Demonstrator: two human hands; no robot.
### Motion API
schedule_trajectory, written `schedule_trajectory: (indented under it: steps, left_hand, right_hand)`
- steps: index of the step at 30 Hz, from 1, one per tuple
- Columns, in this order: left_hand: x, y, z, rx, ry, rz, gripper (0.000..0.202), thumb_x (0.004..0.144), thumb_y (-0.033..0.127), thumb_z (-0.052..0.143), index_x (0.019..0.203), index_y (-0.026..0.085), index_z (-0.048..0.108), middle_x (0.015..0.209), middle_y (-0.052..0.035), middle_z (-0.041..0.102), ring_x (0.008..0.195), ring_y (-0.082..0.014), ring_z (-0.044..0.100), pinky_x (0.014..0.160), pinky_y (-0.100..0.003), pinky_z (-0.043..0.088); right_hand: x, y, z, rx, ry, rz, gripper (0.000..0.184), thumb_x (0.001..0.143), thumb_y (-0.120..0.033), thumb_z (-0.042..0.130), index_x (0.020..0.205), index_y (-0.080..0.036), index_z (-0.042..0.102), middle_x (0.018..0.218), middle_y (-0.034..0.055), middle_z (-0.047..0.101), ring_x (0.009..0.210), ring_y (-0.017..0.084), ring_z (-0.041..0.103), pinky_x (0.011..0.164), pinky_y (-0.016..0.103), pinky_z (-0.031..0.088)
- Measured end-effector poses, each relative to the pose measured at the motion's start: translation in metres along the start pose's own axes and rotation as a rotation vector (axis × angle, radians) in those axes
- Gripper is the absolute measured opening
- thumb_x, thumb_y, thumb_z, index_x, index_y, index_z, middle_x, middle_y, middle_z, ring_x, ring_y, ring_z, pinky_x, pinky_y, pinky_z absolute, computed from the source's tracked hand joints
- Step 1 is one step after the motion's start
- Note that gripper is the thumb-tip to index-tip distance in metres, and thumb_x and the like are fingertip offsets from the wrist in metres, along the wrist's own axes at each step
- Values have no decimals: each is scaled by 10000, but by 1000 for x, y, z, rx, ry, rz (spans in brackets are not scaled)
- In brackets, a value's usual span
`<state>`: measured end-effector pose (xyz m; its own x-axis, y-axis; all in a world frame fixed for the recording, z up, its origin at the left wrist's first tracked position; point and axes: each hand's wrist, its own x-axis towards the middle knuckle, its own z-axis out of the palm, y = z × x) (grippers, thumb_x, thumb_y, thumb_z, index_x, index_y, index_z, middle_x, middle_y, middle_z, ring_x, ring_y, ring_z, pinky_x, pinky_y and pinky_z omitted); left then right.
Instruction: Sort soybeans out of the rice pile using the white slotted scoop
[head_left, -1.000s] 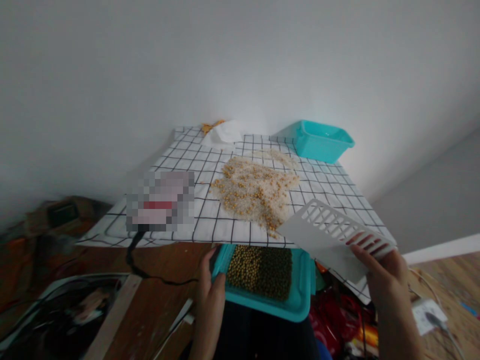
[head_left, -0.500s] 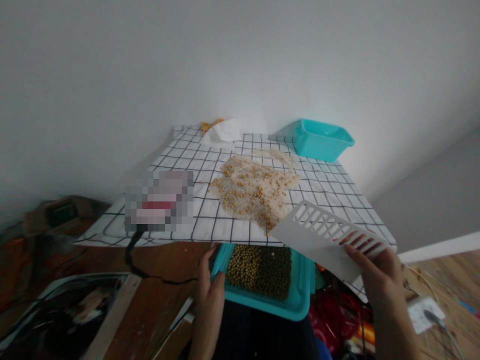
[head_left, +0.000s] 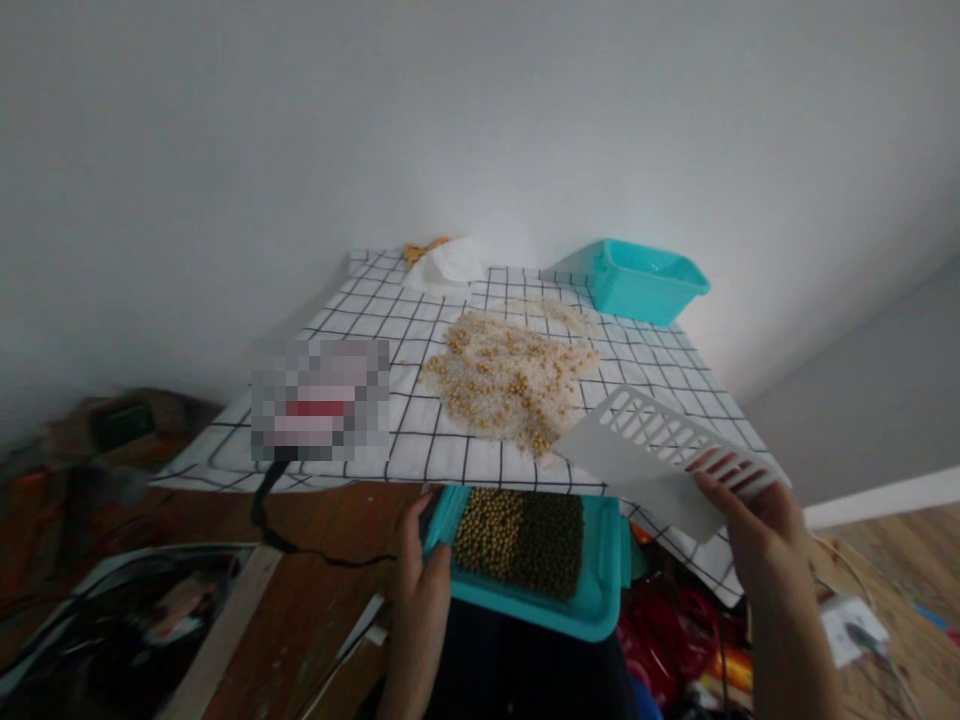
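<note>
My left hand [head_left: 421, 570] grips the left end of a teal plastic tub [head_left: 600, 610] below the table's front edge. Inside it lie yellow soybeans [head_left: 486, 530] on the left and dark green beans [head_left: 553, 550] on the right. My right hand [head_left: 765, 525] is closed on a white slotted plastic board [head_left: 645, 470], held tilted at the table's front right. The board's left corner is beside a spread pile of rice mixed with soybeans [head_left: 510, 380] on the checked tablecloth. Whether that corner touches the cloth I cannot tell.
A second teal tub [head_left: 637, 290] stands at the table's back right. White tissue [head_left: 446, 265] lies at the back left. A blurred-out item [head_left: 322, 400] with a black strap is at the front left of the checked tablecloth [head_left: 409, 440]. A power strip [head_left: 851, 628] lies lower right.
The slotted board in my right hand has shifted slightly right and up, away from the front of the pile. My left hand and the tub it holds are almost unmoved.
</note>
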<state>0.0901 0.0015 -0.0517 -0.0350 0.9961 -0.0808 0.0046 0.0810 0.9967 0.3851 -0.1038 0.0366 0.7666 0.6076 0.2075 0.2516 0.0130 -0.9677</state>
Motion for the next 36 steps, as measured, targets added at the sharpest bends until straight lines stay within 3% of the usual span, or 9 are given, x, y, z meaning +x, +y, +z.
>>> schedule_trajectory:
  steps: [5,9,13,22,32,36]
  left_hand:
    - [3,-8,-2,-8,10,11,440,833,195,541,1258,273,622,1358,-66,671,1311,-296,586,1159,-472,392]
    - [9,-17,-2,-46,9,52,432,821,209,559,1240,272,640,1358,-78,672,1316,-313,581,1164,-496,384]
    - [10,-20,-2,-41,19,44,437,820,198,556,1241,281,641,1339,-73,681,1306,-315,587,1162,-508,381]
    - [10,-23,-2,-21,12,50,440,816,187,542,1242,261,621,1334,-68,674,1306,-295,582,1164,-477,377]
    - [12,-24,-4,-23,-12,26,464,805,172,530,1257,247,604,1345,-89,669,1307,-302,584,1157,-490,383]
    - [14,-28,-4,-41,-6,66,456,789,174,557,1237,237,615,1334,-103,674,1300,-320,587,1156,-518,384]
  right_hand:
    - [31,-8,15,6,-51,-178,236,743,-376,829,905,-227,744,860,39,739,808,226,679,722,335,527]
    - [40,-15,19,51,-16,-216,233,711,-393,841,838,-223,744,826,43,735,793,237,674,775,377,526]
    - [32,-14,10,45,-35,-183,202,726,-398,830,803,-227,756,838,46,742,818,244,673,798,374,512]
    - [20,-6,-6,-59,-127,-112,256,675,-418,860,824,-226,776,816,52,733,743,238,668,622,322,509]
    - [3,-13,-2,-71,-137,-67,188,774,-391,798,862,-228,767,816,47,736,750,226,674,646,312,518]
    - [1,-10,-2,-26,-79,-55,200,751,-381,822,865,-229,760,819,45,745,759,230,685,663,318,532]
